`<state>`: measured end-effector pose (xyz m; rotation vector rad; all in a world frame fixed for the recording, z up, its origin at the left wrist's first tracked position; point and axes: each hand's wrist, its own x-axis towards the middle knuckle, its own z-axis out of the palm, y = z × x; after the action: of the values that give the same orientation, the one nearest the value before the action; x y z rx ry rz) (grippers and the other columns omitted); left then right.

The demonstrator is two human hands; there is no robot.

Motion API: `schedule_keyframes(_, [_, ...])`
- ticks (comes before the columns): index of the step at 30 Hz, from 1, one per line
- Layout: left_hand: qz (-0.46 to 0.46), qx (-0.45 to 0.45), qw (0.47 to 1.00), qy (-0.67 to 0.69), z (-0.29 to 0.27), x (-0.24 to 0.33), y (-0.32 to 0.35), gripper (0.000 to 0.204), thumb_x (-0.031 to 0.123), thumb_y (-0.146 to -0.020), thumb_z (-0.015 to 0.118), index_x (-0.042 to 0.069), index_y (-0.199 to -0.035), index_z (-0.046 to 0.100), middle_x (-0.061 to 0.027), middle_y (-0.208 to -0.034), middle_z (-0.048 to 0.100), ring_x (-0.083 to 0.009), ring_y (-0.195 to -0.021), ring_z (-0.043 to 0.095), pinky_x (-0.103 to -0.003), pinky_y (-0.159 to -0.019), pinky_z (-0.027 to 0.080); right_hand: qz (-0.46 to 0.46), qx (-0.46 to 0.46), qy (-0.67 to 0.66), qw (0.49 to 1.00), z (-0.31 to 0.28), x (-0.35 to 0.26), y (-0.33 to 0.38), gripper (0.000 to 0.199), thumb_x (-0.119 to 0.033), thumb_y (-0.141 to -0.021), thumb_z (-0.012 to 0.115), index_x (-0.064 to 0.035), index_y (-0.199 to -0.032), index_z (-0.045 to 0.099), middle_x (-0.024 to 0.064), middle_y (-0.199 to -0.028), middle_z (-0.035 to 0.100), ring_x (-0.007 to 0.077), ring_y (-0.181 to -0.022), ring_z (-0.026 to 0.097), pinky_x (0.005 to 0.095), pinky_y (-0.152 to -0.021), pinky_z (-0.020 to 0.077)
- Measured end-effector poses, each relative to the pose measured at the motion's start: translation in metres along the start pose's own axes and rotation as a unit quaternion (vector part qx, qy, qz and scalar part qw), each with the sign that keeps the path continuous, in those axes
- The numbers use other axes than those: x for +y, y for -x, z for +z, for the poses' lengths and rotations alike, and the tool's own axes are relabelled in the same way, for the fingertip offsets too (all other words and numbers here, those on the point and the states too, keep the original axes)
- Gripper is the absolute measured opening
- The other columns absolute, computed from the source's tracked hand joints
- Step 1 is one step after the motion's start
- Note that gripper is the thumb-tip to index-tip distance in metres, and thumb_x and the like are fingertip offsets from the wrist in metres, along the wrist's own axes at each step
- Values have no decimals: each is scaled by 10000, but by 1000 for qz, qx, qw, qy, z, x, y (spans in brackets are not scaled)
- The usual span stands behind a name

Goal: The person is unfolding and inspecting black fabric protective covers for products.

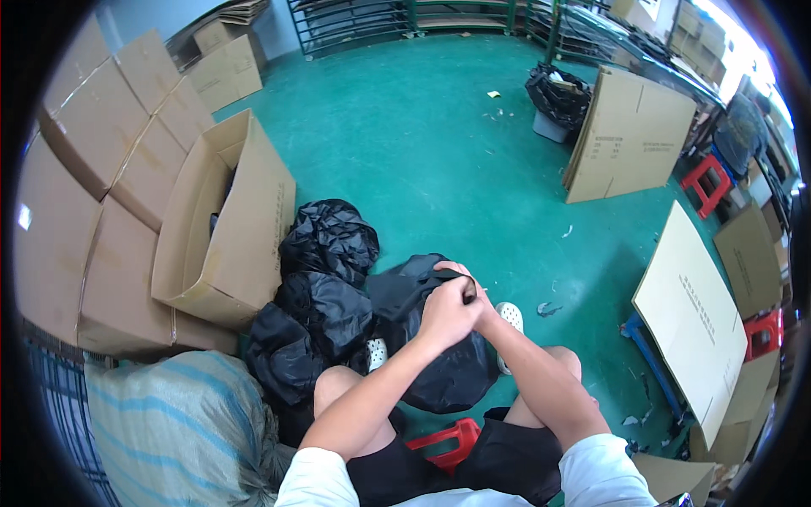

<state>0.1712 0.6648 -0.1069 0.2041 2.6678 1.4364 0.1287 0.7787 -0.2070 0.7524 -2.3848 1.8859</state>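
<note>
A green painted floor [422,144] is spreading across a storage room, and stacked brown cardboard boxes [101,186] are standing along the left side. A person is sitting on a low red plastic stool [445,442] with both forearms reaching forward. The left hand [446,314] is closing on the top of a black plastic bag [448,372], which is standing on the floor between the knees. The right hand [473,291] is pinching the same gathered top (its fingers are partly hidden behind the left hand), and both hands are touching each other. Three more filled black plastic bags [325,296] are lying just beside it on the left, near an open cardboard box [232,228]. A striped blue-grey woven sack [169,422] is lying at the lower left.
</note>
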Motion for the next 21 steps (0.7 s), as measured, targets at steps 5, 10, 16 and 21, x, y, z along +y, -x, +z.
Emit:
schedule_keyframes(5, [225,67,967,-101,20,-2,-7,214,177,-818,685,26,-769,541,-134,-691,618,-328,-662,614,-442,-677,438,-148,125,-246,950,30,11,-1,520,-311,-1001,573,-216,-1488,419,49,-1253,607,204,-1090,579,374,-967,483])
schedule_keyframes(10, [262,108,959,-12,21,10,-21,204,140,-849,655,36,-756,506,-124,-677,577,-324,-653,591,-434,-645,424,160,159,-352,908,-9,13,-29,234,-121,-974,469,-44,-1162,583,15,-1059,594,90,-994,567,253,-864,479])
schedule_keyframes(16, [334,77,936,75,24,25,-7,212,124,-845,650,59,-724,488,-121,-615,516,-331,-546,570,-428,-512,432,354,14,-382,853,-62,13,-45,323,-204,-997,485,-22,-1248,574,62,-1051,666,137,-915,633,258,-844,518])
schedule_keyframes(21, [393,-87,915,38,42,25,20,261,215,-875,650,61,-716,512,-110,-627,555,-302,-572,621,-417,-520,474,393,17,-199,897,-41,-1,-38,350,-16,-855,660,-13,-1199,597,109,-951,682,167,-825,664,285,-738,542])
